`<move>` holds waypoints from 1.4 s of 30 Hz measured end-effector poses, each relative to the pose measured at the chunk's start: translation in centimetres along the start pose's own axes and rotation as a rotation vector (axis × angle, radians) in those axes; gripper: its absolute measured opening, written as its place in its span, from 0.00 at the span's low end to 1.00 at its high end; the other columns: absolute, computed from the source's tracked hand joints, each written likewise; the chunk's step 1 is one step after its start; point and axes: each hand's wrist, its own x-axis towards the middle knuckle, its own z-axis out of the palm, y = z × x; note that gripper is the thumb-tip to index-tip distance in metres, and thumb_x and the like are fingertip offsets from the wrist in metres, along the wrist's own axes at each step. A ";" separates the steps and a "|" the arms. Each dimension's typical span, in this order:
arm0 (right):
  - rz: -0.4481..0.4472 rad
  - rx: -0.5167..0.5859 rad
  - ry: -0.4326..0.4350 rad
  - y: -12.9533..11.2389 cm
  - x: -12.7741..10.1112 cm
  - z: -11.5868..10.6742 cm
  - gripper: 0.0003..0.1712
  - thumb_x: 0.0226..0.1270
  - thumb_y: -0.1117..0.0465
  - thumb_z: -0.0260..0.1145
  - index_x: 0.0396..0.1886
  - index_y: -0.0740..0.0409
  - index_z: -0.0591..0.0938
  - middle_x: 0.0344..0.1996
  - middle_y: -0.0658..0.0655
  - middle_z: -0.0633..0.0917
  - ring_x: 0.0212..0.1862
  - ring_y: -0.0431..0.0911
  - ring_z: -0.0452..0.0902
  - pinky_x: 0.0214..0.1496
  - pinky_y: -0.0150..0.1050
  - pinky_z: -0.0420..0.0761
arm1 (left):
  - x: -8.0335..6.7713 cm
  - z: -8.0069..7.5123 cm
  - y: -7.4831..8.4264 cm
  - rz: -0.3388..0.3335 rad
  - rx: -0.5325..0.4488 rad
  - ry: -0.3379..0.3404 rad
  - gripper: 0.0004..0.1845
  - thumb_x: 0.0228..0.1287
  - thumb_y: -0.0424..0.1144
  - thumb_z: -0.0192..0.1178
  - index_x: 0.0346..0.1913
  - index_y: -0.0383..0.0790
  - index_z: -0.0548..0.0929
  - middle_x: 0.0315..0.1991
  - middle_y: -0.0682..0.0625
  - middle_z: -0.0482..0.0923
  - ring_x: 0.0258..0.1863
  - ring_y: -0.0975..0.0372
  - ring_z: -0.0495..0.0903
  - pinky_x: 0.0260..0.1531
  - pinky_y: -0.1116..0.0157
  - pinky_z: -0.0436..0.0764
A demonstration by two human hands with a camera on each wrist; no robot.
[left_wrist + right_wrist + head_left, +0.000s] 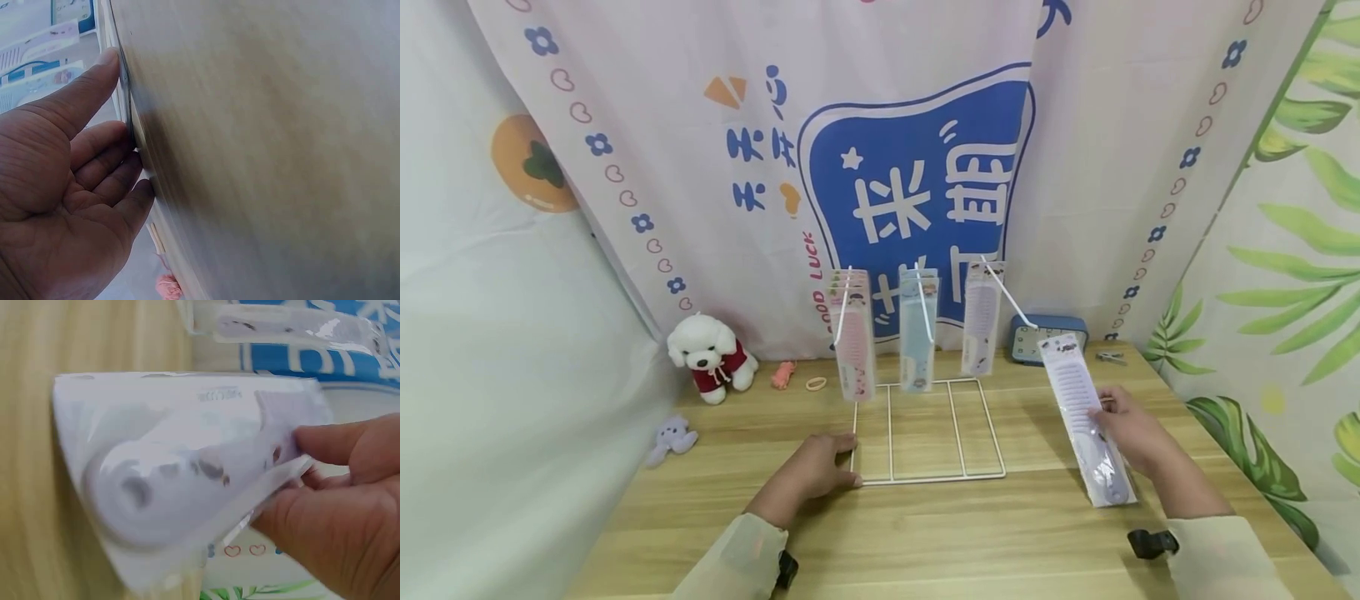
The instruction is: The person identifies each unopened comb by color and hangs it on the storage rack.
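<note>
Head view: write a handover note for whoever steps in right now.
Left hand: fingers straight, resting on the front left corner of the white wire display rack on the wooden table.
Right hand: pinches a lilac comb in a clear plastic packet, held to the right of the rack, off its hook.
Done: pink packaged combs, a blue packaged comb and a lilac packaged comb hang on the rack's three hooks.
Left: the held packet is on no hook; the long right hook points toward it.
</note>
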 end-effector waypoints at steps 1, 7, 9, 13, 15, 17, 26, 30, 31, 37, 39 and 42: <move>-0.019 0.051 -0.001 -0.1 -0.1 -0.3 0.24 0.91 0.63 0.45 0.75 0.74 0.57 0.64 0.74 0.71 0.56 0.49 0.77 0.51 0.35 0.85 | 0.0 0.0 0.0 0.004 0.003 0.002 0.38 0.62 0.45 0.82 0.73 0.35 0.82 0.78 0.43 0.75 0.80 0.42 0.71 0.82 0.43 0.69; -0.177 0.448 -0.003 -0.4 -0.8 -1.2 0.10 0.91 0.61 0.52 0.64 0.47 0.71 0.55 0.47 0.75 0.57 0.35 0.73 0.54 0.30 0.84 | 0.0 0.0 0.1 0.009 0.014 0.006 0.38 0.62 0.45 0.82 0.73 0.35 0.82 0.78 0.43 0.76 0.80 0.43 0.71 0.81 0.44 0.69; -0.278 0.574 -0.036 -0.5 -0.9 -1.2 0.13 0.90 0.66 0.53 0.60 0.44 0.75 0.52 0.44 0.77 0.57 0.36 0.76 0.55 0.31 0.86 | -0.1 0.0 0.1 0.006 0.015 0.003 0.38 0.62 0.45 0.82 0.73 0.35 0.82 0.78 0.43 0.76 0.80 0.42 0.71 0.81 0.44 0.69; -0.446 0.720 -0.134 -0.8 -1.0 -0.8 0.20 0.86 0.76 0.50 0.56 0.50 0.80 0.52 0.47 0.81 0.57 0.39 0.81 0.57 0.37 0.90 | -0.1 0.0 0.2 0.003 0.014 -0.001 0.38 0.62 0.45 0.82 0.73 0.35 0.82 0.78 0.43 0.75 0.80 0.42 0.71 0.81 0.43 0.69; -0.492 0.740 -0.177 -1.3 -1.1 -0.4 0.22 0.85 0.79 0.48 0.56 0.52 0.81 0.53 0.48 0.82 0.58 0.40 0.82 0.58 0.38 0.90 | -0.1 0.0 0.2 0.004 0.012 -0.001 0.38 0.62 0.45 0.82 0.73 0.35 0.82 0.78 0.43 0.75 0.80 0.42 0.71 0.81 0.43 0.69; -0.527 0.751 -0.221 -2.0 -1.4 0.0 0.24 0.84 0.80 0.48 0.58 0.53 0.82 0.54 0.49 0.82 0.58 0.41 0.82 0.58 0.39 0.91 | -0.1 0.0 0.2 0.005 0.011 -0.002 0.38 0.62 0.45 0.82 0.73 0.35 0.82 0.78 0.43 0.75 0.80 0.42 0.71 0.81 0.43 0.69; -0.514 0.646 -0.298 -5.4 -1.9 3.2 0.21 0.82 0.80 0.53 0.53 0.51 0.81 0.52 0.48 0.82 0.55 0.40 0.82 0.56 0.37 0.91 | -0.1 -0.1 0.2 0.009 0.010 0.004 0.38 0.62 0.45 0.82 0.73 0.34 0.82 0.78 0.43 0.76 0.80 0.43 0.71 0.81 0.44 0.69; -0.482 0.614 -0.290 -6.1 -1.8 4.2 0.17 0.82 0.78 0.56 0.50 0.51 0.80 0.50 0.48 0.81 0.53 0.41 0.82 0.55 0.37 0.91 | 0.0 0.0 0.1 0.005 0.010 0.001 0.38 0.62 0.45 0.82 0.73 0.35 0.82 0.78 0.43 0.76 0.80 0.43 0.71 0.82 0.44 0.69; -0.479 0.618 -0.289 -6.2 -1.8 4.4 0.17 0.82 0.78 0.56 0.50 0.52 0.80 0.49 0.49 0.81 0.53 0.41 0.83 0.54 0.37 0.92 | 0.0 0.1 0.1 0.006 0.011 0.001 0.38 0.62 0.45 0.82 0.73 0.35 0.82 0.78 0.43 0.76 0.80 0.43 0.71 0.81 0.44 0.69; -0.452 0.623 -0.271 -6.4 -1.8 4.8 0.16 0.81 0.78 0.57 0.49 0.52 0.80 0.49 0.49 0.81 0.52 0.41 0.83 0.53 0.36 0.92 | 0.0 0.0 0.1 0.004 0.013 0.000 0.38 0.63 0.45 0.81 0.73 0.36 0.82 0.78 0.43 0.75 0.80 0.42 0.71 0.81 0.43 0.69; -0.439 0.615 -0.262 -6.5 -1.8 4.9 0.16 0.81 0.77 0.58 0.49 0.52 0.80 0.49 0.49 0.81 0.52 0.42 0.83 0.53 0.36 0.92 | 0.0 0.0 0.1 0.002 0.012 0.000 0.38 0.63 0.45 0.81 0.73 0.36 0.82 0.78 0.43 0.75 0.80 0.43 0.71 0.82 0.44 0.69; -0.429 0.607 -0.254 -6.5 -1.8 4.9 0.15 0.81 0.77 0.59 0.50 0.52 0.80 0.49 0.50 0.80 0.53 0.42 0.82 0.53 0.37 0.92 | 0.0 0.0 0.0 0.007 0.012 0.002 0.37 0.63 0.45 0.81 0.73 0.36 0.82 0.78 0.43 0.76 0.80 0.42 0.71 0.81 0.43 0.69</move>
